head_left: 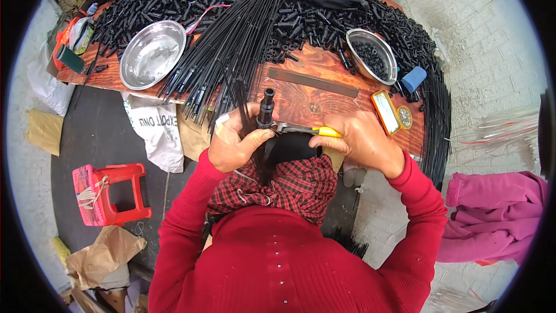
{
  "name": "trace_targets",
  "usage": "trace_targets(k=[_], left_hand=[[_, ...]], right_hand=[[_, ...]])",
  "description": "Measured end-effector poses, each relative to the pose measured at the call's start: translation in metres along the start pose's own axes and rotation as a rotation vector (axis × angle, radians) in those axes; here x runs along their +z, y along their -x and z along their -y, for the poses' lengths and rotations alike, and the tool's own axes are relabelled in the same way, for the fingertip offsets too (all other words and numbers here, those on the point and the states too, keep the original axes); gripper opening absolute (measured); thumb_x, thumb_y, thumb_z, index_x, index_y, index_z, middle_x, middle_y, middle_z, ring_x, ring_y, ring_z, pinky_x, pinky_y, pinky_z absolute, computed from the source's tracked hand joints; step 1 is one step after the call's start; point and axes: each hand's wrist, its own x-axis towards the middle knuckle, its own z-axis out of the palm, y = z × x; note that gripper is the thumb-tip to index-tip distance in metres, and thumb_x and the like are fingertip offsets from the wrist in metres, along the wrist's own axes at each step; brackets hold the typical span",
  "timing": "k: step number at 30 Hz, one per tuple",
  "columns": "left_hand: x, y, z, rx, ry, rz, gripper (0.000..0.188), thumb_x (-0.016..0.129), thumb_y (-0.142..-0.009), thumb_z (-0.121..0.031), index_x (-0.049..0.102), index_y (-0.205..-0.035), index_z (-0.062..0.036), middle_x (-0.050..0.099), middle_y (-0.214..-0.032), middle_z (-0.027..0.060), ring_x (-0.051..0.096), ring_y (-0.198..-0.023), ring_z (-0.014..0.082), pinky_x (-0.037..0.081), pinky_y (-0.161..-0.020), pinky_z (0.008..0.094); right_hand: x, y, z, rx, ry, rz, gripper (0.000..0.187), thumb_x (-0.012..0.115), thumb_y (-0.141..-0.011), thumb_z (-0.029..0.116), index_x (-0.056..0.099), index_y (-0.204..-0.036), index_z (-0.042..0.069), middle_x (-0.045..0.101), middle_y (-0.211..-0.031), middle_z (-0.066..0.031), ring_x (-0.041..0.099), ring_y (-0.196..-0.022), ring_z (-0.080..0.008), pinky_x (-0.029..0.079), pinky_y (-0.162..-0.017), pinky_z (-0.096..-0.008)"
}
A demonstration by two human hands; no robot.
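The left hand point(233, 141) grips a black stepped tube point(266, 108) upright above the lap point(304, 186), apparently to steady it beside the head of the yellow-handled pliers point(326, 131) clasped in the right hand point(366, 140). Loose black tubes point(315, 28) lie heaped on the wooden table point(323, 61), presumably for easy reach.

Yellow tool handle point(328, 131), black tube point(266, 107), red-and-black checked cloth point(304, 184)

- We find passage over the bare reddish-brown wooden tabletop point(343, 104), beside the flat dark-grey strip point(313, 83).
- We record a fanned bundle of thin black rods point(231, 49) blocking its left.
- We note a silver metal bowl point(368, 35) obstructing its upper right.
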Motion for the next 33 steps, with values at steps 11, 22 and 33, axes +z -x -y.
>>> trace_targets(k=[11, 22, 33], left_hand=[[-0.002, -0.002, -0.020, -0.119, 0.202, 0.046, 0.031, 0.065, -0.083, -0.001, 0.055, -0.112, 0.0009, 0.061, -0.098, 0.0043, 0.060, -0.087, 0.0123, 0.049, -0.082, 0.0265], [-0.003, -0.008, -0.023, -0.024, 0.151, 0.167, 0.028, 0.069, -0.076, 0.003, 0.063, -0.103, 0.0023, 0.061, -0.113, 0.0118, 0.058, -0.105, 0.0200, 0.046, -0.091, 0.0332], [-0.003, -0.005, -0.006, -0.037, 0.306, 0.009, 0.030, 0.071, -0.076, 0.003, 0.061, -0.104, 0.0027, 0.064, -0.108, 0.0166, 0.061, -0.103, 0.0224, 0.047, -0.093, 0.0354]], right_hand=[[0.003, -0.004, 0.006, 0.127, -0.308, 0.138, 0.034, 0.063, -0.087, 0.037, 0.066, -0.077, 0.005, 0.059, -0.060, -0.0112, 0.059, -0.054, -0.0285, 0.043, -0.052, -0.0377], [0.059, 0.025, -0.017, 0.411, -1.946, 1.046, 0.062, 0.027, -0.095, 0.060, 0.042, -0.066, 0.008, 0.041, -0.045, -0.0037, 0.040, -0.035, -0.0117, 0.032, -0.032, -0.0248], [0.030, 0.028, 0.010, 0.092, -0.613, -0.169, 0.043, 0.072, -0.081, 0.030, 0.052, -0.107, 0.003, 0.059, -0.087, -0.0066, 0.057, -0.055, -0.0138, 0.046, -0.050, -0.0276]])
